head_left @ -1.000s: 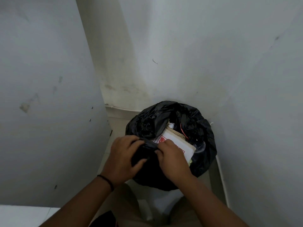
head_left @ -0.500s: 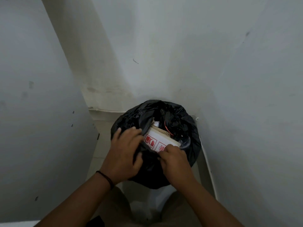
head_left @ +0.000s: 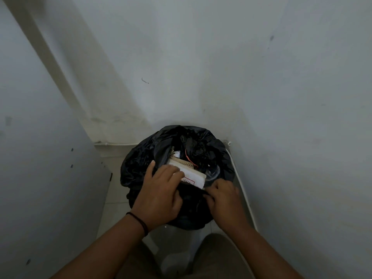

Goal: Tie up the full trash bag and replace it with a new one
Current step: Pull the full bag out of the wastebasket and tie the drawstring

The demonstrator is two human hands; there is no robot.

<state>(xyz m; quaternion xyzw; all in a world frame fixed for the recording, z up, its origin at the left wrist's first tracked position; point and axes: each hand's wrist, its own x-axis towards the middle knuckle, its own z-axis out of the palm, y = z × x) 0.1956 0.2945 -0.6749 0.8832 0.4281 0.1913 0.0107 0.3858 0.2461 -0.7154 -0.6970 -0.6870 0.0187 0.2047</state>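
Black trash bag (head_left: 141,168) sits in corner of floor (head_left: 112,210) where the walls meet, mouth open, rim bunched. L hand (head_left: 159,196) lies over near-left part of bag mouth, fingers extended w/ tips resting on white box (head_left: 193,175) that pokes out of the bag; thumb sticks up toward bag's left side. Not gripping, as far as visible. R hand (head_left: 223,198) at near-right rim, fingers curled, pinching a fold of the black plastic just below box's near corner. Box has red printed marks, partly covered by L fingers. Behind box: thin red wire (head_left: 188,158) and crumpled black plastic. Black band (head_left: 138,220) on L wrist. White pipe (head_left: 241,186) runs along floor edge at right wall, just beside bag. Person's knees at bottom edge.
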